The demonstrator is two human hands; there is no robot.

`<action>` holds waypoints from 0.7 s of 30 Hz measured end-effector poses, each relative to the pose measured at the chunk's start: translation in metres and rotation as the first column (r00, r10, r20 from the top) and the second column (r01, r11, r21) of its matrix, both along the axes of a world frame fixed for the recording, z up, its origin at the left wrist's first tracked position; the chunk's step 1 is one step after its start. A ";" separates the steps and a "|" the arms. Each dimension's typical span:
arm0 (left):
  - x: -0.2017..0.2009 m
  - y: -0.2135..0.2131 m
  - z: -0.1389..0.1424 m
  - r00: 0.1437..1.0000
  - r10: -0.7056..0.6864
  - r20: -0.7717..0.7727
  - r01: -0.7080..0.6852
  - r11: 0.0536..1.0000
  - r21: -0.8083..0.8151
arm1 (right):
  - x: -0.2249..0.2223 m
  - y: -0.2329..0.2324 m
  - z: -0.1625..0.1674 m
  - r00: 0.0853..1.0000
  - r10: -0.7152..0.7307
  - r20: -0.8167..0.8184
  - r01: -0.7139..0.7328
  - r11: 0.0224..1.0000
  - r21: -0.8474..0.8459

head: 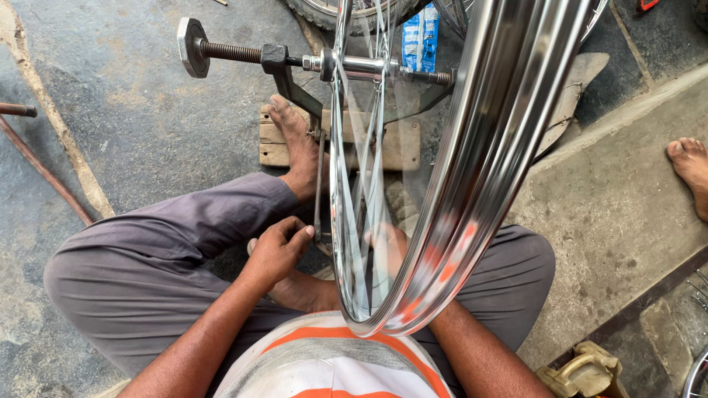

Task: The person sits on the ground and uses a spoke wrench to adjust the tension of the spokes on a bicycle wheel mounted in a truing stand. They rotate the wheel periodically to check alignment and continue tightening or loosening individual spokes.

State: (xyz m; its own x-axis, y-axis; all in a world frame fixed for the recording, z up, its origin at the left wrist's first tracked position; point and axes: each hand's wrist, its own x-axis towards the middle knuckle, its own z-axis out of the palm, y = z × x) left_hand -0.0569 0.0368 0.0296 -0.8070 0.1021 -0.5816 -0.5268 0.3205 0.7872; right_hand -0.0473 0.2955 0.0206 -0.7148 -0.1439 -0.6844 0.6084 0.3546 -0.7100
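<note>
A shiny chrome bicycle wheel rim (pixel 479 147) with thin spokes stands upright in a metal truing stand (pixel 295 81), its hub (pixel 361 66) on a threaded axle. The rim looks blurred, as if spinning. My left hand (pixel 276 247) pinches a small part at the stand's upright arm, just left of the rim. My right hand (pixel 387 247) shows blurred behind the spokes, near the lower rim; whether it holds anything is hidden. I sit cross-legged in grey trousers, one bare foot (pixel 295 147) on a wooden block (pixel 398 144).
Another person's bare foot (pixel 689 173) rests on the concrete step at right. A rusty pipe (pixel 40 166) runs along the left floor. A tan plastic can (pixel 582 372) sits bottom right. More wheels lie at the top edge, by a blue packet (pixel 420 37).
</note>
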 end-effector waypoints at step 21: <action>0.001 0.000 -0.003 0.996 0.089 0.033 -0.092 0.988 0.127 | 0.001 0.003 -0.018 0.997 0.030 -0.067 -0.027 0.999 0.039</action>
